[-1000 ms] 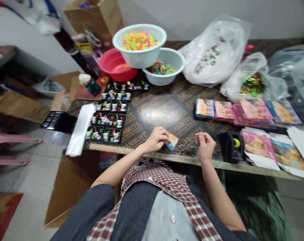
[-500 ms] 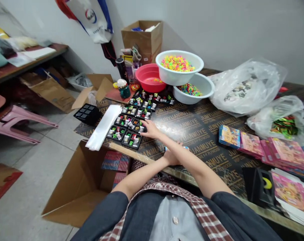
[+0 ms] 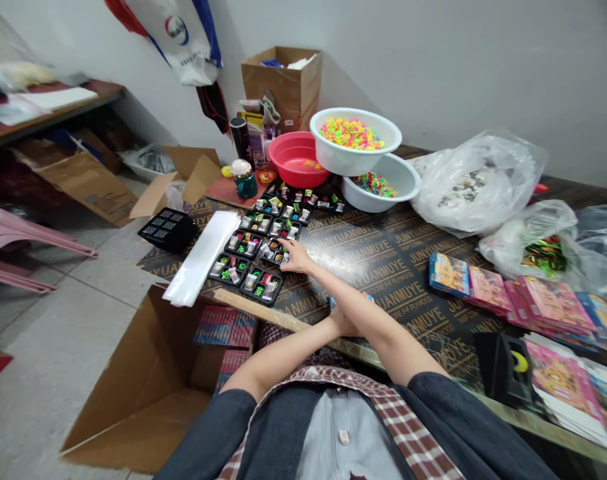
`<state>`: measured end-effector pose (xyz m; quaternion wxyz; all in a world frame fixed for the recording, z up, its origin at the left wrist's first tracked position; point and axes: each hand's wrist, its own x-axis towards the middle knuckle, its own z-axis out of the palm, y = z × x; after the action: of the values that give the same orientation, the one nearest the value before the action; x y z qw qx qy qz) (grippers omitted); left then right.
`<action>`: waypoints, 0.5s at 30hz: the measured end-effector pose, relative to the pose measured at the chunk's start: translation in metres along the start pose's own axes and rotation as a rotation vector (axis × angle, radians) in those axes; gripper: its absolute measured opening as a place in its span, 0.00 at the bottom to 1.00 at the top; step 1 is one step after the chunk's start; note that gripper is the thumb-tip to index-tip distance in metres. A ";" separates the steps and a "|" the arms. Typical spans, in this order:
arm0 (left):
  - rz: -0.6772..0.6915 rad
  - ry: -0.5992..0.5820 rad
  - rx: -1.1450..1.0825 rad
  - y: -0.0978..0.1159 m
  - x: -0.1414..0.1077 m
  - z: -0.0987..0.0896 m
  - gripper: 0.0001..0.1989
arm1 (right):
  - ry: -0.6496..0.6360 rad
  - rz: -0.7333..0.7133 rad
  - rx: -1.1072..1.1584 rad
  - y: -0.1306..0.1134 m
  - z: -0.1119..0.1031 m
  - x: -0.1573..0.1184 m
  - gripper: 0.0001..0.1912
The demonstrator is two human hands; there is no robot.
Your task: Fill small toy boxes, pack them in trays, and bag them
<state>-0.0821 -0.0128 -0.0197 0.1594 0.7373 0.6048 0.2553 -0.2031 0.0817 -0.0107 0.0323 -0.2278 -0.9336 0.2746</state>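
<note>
The right forearm is covering much of the left hand and the blue box, hiding the grip. Pieces in the lower bowl are looking too tiny to identify; the left edge is cutting off a pink stool.

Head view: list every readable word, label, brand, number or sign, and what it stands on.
"JUNYUANMUYE": tabletop, repeated.
"PLYWOOD": tabletop, in smaller letters.
"Walch", as far as it reads: hanging bag, in the round logo; the line below is blurred.
Too small or blurred: print on the stacked packs, flat cartons and back carton's label.
No number is readable.
</note>
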 end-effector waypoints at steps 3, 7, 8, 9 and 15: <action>0.051 -0.240 0.087 0.006 0.006 -0.007 0.24 | 0.061 -0.019 0.028 0.023 -0.017 -0.026 0.48; 0.044 -0.373 0.191 0.010 0.009 -0.025 0.31 | 0.180 0.077 0.007 0.078 -0.057 -0.086 0.49; 0.035 -0.396 0.223 0.010 0.009 -0.031 0.31 | 0.210 0.135 -0.009 0.095 -0.067 -0.105 0.48; 0.028 -0.415 0.253 0.008 0.008 -0.036 0.32 | 0.234 0.202 -0.029 0.111 -0.077 -0.126 0.48; 0.003 -0.371 0.330 -0.011 0.012 -0.063 0.49 | 0.198 0.464 -0.120 0.166 -0.094 -0.260 0.48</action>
<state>-0.1252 -0.0031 0.0277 0.1448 0.7884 0.5977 0.0135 0.1147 0.1374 -0.0019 0.0463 -0.4630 -0.8633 0.1953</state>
